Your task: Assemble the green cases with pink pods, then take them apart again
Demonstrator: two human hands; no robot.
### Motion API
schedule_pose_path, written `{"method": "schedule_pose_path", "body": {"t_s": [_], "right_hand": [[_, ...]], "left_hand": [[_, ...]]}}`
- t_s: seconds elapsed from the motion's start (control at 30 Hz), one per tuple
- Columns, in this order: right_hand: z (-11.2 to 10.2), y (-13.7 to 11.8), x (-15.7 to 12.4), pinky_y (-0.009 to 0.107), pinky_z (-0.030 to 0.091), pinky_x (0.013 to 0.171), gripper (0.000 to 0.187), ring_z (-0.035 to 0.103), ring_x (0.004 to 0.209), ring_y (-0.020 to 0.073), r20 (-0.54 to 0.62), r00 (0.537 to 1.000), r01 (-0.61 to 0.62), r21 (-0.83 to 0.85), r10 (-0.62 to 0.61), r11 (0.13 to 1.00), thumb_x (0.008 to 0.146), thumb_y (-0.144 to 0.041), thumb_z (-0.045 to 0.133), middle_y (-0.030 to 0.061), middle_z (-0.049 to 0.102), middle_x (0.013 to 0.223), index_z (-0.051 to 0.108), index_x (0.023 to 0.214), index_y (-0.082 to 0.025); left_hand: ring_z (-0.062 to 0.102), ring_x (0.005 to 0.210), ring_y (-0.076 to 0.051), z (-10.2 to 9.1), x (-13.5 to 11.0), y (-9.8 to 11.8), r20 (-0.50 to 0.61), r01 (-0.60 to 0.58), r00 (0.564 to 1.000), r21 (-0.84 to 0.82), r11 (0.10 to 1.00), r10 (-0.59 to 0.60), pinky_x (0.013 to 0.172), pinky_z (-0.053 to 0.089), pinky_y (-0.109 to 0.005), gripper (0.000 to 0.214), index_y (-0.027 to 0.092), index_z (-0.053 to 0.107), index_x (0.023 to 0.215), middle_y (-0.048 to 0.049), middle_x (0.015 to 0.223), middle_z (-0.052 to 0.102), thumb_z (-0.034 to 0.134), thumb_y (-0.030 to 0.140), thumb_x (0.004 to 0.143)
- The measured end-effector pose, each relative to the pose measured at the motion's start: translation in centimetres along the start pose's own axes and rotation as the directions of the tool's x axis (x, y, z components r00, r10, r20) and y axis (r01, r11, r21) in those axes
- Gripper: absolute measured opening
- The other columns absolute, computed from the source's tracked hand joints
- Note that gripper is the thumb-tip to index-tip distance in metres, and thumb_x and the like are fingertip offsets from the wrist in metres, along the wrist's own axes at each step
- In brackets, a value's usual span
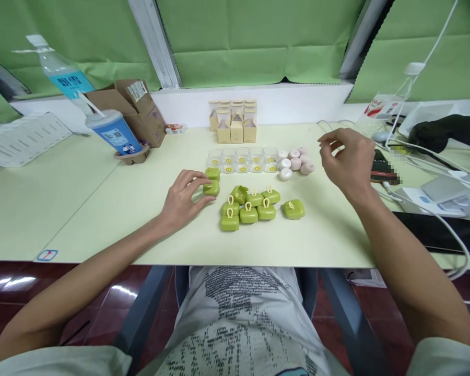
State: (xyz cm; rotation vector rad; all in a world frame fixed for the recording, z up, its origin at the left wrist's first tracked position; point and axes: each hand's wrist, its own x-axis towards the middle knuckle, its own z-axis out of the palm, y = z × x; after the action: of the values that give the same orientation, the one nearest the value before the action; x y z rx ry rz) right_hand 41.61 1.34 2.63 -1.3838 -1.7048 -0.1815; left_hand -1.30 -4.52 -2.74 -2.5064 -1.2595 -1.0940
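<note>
My left hand [186, 201] rests at the left of the group, its thumb and forefinger closed around a small green case [211, 188]. Directly behind that case sits another green case [212, 173]. Several green cases with pale yellow loops [248, 213] stand close together in front of me, and a single green case [294, 209] lies apart on their right. Raised at the right is my right hand [347, 156], its fingers curled into a loose pinch with nothing visible between them. Nearest to it are several small pale pink and white rounded pieces [295, 163].
Clear plastic trays with yellow marks [243, 160] run behind the green cases. Small open tan boxes [237, 128] stand at the back. A blue cup [115, 133] and cardboard box [133, 109] are left; cables, a phone [384, 167] and a black tablet [442, 232] lie right.
</note>
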Motion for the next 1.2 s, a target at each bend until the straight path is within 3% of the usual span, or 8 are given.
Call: {"method": "schedule_pose_path", "body": {"t_s": [0.17,0.43,0.73,0.93,1.0,1.07,1.13,1.2], "right_hand": [[0.3,1.1,0.3,0.047,0.06,0.08,0.024,0.076,0.083,0.031,0.009,1.0,-0.023,-0.022,0.023,0.999,0.093,-0.024,0.058,0.0126,0.084,0.098,0.08,0.102,-0.023],[0.7,0.2,0.0,0.047,0.061,0.084,0.022,0.079,0.084,0.03,0.065,0.998,-0.021,-0.035,0.023,0.999,0.095,-0.023,0.059,0.0119,0.085,0.097,0.081,0.101,-0.024],[1.0,0.4,-0.2,0.048,0.058,0.085,0.022,0.076,0.08,0.0302,0.077,0.996,-0.03,-0.043,0.033,0.999,0.093,-0.025,0.06,0.0116,0.083,0.092,0.081,0.1,-0.023],[1.3,-0.2,-0.6,0.042,0.058,0.079,0.024,0.073,0.078,0.0257,0.209,0.97,0.113,0.051,-0.121,0.992,0.094,-0.024,0.06,0.0106,0.083,0.1,0.083,0.104,-0.023],[1.5,-0.6,-0.9,0.041,0.057,0.078,0.027,0.072,0.076,0.0235,0.304,0.934,0.176,0.071,-0.189,0.982,0.098,-0.026,0.06,0.0114,0.081,0.107,0.083,0.111,-0.022],[1.8,-0.8,-1.3,0.041,0.055,0.077,0.03,0.072,0.077,0.0233,0.401,0.887,0.234,0.036,-0.228,0.972,0.102,-0.032,0.062,0.013,0.078,0.115,0.083,0.121,-0.021],[2.3,-0.8,-1.7,0.041,0.053,0.074,0.036,0.071,0.079,0.0241,0.491,0.836,0.298,-0.03,-0.246,0.954,0.104,-0.038,0.064,0.0154,0.074,0.125,0.081,0.132,-0.022],[2.8,-0.6,-2.1,0.041,0.05,0.069,0.04,0.069,0.078,0.024,0.559,0.789,0.357,-0.084,-0.253,0.93,0.103,-0.039,0.068,0.018,0.069,0.134,0.078,0.137,-0.022]], "left_hand": [[0.076,0.122,-0.028,0.3,-0.2,-0.4,0.079,0.039,0.996,-0.045,0.998,-0.035,0.108,0.065,-0.049,0.026,0.023,0.077,0.125,-0.0102,0.129,0.079,0.082,0.037,0.103],[0.078,0.117,-0.026,0.5,0.0,-1.0,0.043,0.11,0.993,-0.096,0.989,-0.106,0.107,0.064,-0.048,0.023,0.023,0.078,0.12,-0.008,0.124,0.084,0.082,0.038,0.103],[0.073,0.119,-0.029,0.6,0.0,-1.3,0.052,0.135,0.99,-0.039,0.99,-0.132,0.107,0.061,-0.049,0.037,0.025,0.074,0.133,-0.0084,0.126,0.082,0.083,0.042,0.101],[0.071,0.123,-0.03,0.5,0.0,-0.9,-0.022,0.121,0.992,-0.025,0.992,-0.122,0.107,0.062,-0.051,0.044,0.025,0.071,0.137,-0.0107,0.133,0.077,0.083,0.047,0.101],[0.071,0.122,-0.03,-0.2,0.2,-0.1,-0.097,0.069,0.993,-0.046,0.997,-0.073,0.103,0.064,-0.05,0.036,0.026,0.072,0.135,-0.0108,0.13,0.076,0.081,0.042,0.103],[0.073,0.116,-0.027,-1.1,0.2,1.2,-0.088,-0.064,0.995,-0.125,0.99,0.053,0.099,0.065,-0.047,0.026,0.029,0.075,0.131,-0.0079,0.123,0.078,0.078,0.034,0.106],[0.076,0.113,-0.025,-1.9,0.1,2.7,0.017,-0.24,0.968,-0.235,0.942,0.251,0.099,0.066,-0.045,0.027,0.032,0.075,0.133,-0.0055,0.12,0.08,0.078,0.03,0.106],[0.078,0.117,-0.025,-2.3,-0.2,4.0,0.13,-0.374,0.896,-0.29,0.881,0.424,0.101,0.068,-0.044,0.039,0.033,0.07,0.144,-0.0077,0.128,0.081,0.08,0.03,0.106]]}}
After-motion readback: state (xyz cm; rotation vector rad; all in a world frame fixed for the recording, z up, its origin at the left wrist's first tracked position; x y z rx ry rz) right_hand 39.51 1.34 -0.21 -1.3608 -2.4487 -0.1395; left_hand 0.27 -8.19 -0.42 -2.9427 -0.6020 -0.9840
